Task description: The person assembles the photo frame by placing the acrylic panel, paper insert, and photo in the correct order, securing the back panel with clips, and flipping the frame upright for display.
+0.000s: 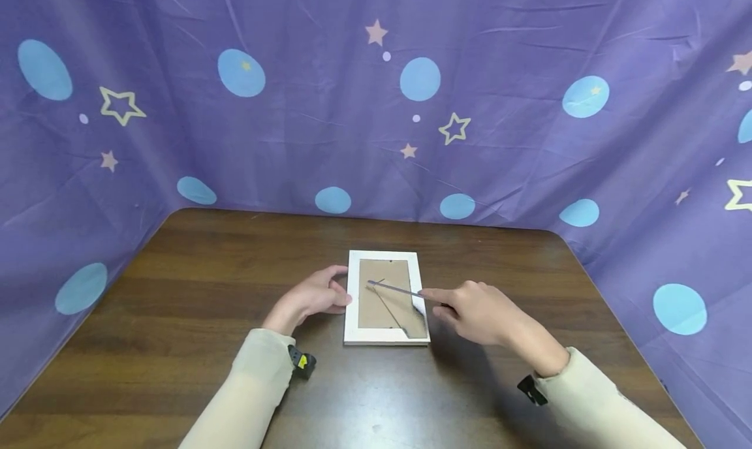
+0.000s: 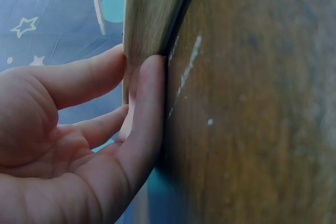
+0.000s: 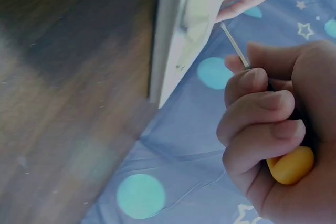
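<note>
A white picture frame (image 1: 352, 318) lies on the table, its brown backing board (image 1: 382, 305) facing up. A thin dark diagonal line runs across the board, and small dark tabs show at its top and bottom edges. My left hand (image 1: 314, 294) rests against the frame's left side, fingers extended; in the left wrist view the fingertips (image 2: 152, 72) touch the wooden side wall. My right hand (image 1: 478, 312) grips a screwdriver, its yellow and black handle (image 3: 291, 166) wrapped by curled fingers. The thin metal shaft (image 1: 393, 288) reaches over the board from the right.
The frame sits on a dark brown wooden table (image 1: 247, 292) with rounded far corners. A purple curtain (image 1: 329, 123) with stars and blue dots surrounds the table's back and sides. A glossy patch (image 1: 418, 318) shows at the frame's lower right.
</note>
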`<state>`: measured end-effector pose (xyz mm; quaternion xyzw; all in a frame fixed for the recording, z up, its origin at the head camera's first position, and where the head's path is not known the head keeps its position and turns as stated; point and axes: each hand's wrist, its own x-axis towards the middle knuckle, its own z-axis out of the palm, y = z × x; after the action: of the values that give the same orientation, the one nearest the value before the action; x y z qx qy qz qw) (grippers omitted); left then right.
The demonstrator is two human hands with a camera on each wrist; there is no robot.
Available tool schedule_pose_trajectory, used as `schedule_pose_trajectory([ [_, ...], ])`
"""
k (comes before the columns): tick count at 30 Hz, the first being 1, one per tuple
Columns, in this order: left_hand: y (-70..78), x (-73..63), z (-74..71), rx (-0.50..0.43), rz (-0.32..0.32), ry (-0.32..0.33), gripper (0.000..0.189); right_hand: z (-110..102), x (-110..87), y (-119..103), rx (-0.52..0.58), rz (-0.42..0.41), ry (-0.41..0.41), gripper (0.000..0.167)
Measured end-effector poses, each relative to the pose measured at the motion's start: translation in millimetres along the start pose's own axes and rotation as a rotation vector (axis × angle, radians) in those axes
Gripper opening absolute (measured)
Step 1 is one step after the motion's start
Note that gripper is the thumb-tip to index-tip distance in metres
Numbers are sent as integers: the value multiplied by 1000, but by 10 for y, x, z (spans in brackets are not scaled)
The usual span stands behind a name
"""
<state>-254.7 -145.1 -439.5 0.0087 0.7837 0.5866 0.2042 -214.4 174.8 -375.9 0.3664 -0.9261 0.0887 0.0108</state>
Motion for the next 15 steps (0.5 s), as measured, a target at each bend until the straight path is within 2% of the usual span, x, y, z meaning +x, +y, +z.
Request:
schedule_pose_trajectory([
  [3, -6, -6, -7, -8, 7, -1, 74, -49, 28, -81, -21, -15, -34, 32],
  [15, -24, 2, -12, -16, 15, -9, 75, -134, 83, -220, -42, -45, -75, 32],
])
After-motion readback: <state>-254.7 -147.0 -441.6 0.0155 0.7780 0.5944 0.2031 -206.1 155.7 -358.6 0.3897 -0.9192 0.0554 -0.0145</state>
